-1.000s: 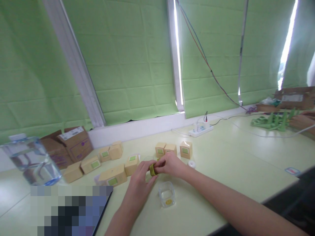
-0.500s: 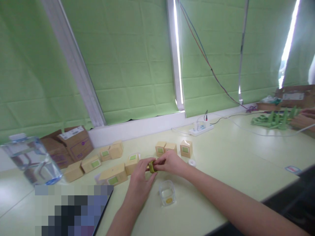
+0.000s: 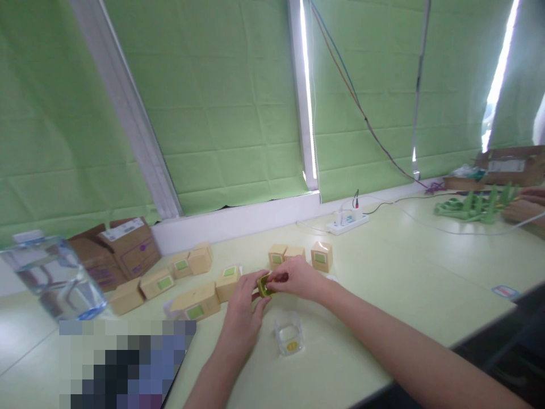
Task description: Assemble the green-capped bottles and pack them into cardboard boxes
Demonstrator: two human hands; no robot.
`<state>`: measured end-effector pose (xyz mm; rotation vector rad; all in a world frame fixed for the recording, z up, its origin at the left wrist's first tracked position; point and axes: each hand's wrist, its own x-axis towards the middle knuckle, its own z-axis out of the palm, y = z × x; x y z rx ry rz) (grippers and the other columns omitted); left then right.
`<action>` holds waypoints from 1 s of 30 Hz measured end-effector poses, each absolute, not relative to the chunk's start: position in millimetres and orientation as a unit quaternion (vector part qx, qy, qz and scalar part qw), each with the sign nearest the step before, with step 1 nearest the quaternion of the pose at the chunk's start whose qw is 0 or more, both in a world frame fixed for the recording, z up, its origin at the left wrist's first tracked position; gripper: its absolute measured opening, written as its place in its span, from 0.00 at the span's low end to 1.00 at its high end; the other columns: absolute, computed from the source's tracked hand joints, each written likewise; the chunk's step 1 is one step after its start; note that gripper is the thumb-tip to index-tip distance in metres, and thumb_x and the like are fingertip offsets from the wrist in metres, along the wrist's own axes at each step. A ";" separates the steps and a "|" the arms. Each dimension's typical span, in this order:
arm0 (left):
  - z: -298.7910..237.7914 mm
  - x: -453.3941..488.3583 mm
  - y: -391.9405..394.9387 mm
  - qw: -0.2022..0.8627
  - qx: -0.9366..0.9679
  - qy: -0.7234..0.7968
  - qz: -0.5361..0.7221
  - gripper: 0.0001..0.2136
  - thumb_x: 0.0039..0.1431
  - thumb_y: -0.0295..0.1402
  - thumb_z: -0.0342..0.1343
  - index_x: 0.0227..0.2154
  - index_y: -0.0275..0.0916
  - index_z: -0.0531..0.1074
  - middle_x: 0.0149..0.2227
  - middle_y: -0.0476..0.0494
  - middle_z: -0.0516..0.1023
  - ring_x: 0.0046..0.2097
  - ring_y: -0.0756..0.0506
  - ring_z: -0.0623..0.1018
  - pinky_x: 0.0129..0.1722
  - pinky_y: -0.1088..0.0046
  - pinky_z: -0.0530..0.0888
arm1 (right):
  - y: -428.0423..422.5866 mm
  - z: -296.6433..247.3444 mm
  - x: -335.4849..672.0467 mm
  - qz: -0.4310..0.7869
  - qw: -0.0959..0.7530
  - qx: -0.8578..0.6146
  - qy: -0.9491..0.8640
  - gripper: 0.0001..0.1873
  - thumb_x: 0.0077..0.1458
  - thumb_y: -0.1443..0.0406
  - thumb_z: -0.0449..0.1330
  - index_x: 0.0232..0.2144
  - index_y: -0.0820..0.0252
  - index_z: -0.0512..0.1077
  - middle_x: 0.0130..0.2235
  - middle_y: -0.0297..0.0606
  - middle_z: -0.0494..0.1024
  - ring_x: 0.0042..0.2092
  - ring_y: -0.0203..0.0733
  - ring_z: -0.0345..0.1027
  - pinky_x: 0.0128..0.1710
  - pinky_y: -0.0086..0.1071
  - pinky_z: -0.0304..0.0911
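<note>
My left hand (image 3: 244, 301) is closed around a small olive-green square container (image 3: 264, 286), held above the table with its hollow side facing right. The fingers of my right hand (image 3: 293, 277) are pinched together at the container's opening; whatever is between them is too small to make out. On the table just below my hands stands a clear plastic box (image 3: 288, 335) with a yellow oval sticker. A small white round piece (image 3: 332, 278) is mostly hidden behind my right wrist.
Several small tan cartons with green labels (image 3: 196, 301) lie to the left; more tan cartons (image 3: 321, 257) stand behind my right hand. A large water bottle (image 3: 55, 278), a cardboard box (image 3: 130, 250) and a power strip (image 3: 348, 222) are around. Another person's hand (image 3: 530, 204) is by green parts (image 3: 472, 207).
The green container has turned so that its hollow shows more. My right hand has shifted slightly up, its fingers now at the opening. The clear box has stayed put.
</note>
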<state>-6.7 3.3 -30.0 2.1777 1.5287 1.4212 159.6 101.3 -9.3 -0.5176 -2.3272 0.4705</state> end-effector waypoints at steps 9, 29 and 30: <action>-24.5 -4.3 -0.6 0.049 0.743 0.488 0.456 0.20 0.56 0.22 0.54 0.50 0.46 0.69 0.49 0.42 0.70 0.52 0.43 0.74 0.49 0.59 0.79 | 106.8 -12.3 160.3 0.079 0.339 -0.150 -0.925 0.07 0.54 0.64 0.65 0.26 0.61 0.80 0.24 0.33 0.78 0.25 0.32 0.65 0.26 0.25 0.53; -27.3 -4.6 -0.3 -0.016 0.749 0.501 0.434 0.18 0.56 0.22 0.55 0.48 0.45 0.68 0.48 0.42 0.70 0.51 0.42 0.74 0.50 0.56 0.76 | 108.3 -25.4 151.2 0.338 0.376 -0.216 -0.835 0.10 0.47 0.61 0.67 0.25 0.63 0.82 0.18 0.29 0.71 0.22 0.30 0.58 0.21 0.23 0.49; -27.6 -4.9 -0.2 -0.017 0.749 0.500 0.435 0.18 0.56 0.22 0.55 0.48 0.45 0.69 0.48 0.42 0.70 0.51 0.42 0.74 0.50 0.56 0.76 | 108.9 -26.7 149.9 0.345 0.376 -0.220 -0.831 0.10 0.47 0.61 0.67 0.25 0.64 0.82 0.18 0.29 0.71 0.22 0.30 0.58 0.21 0.23 0.49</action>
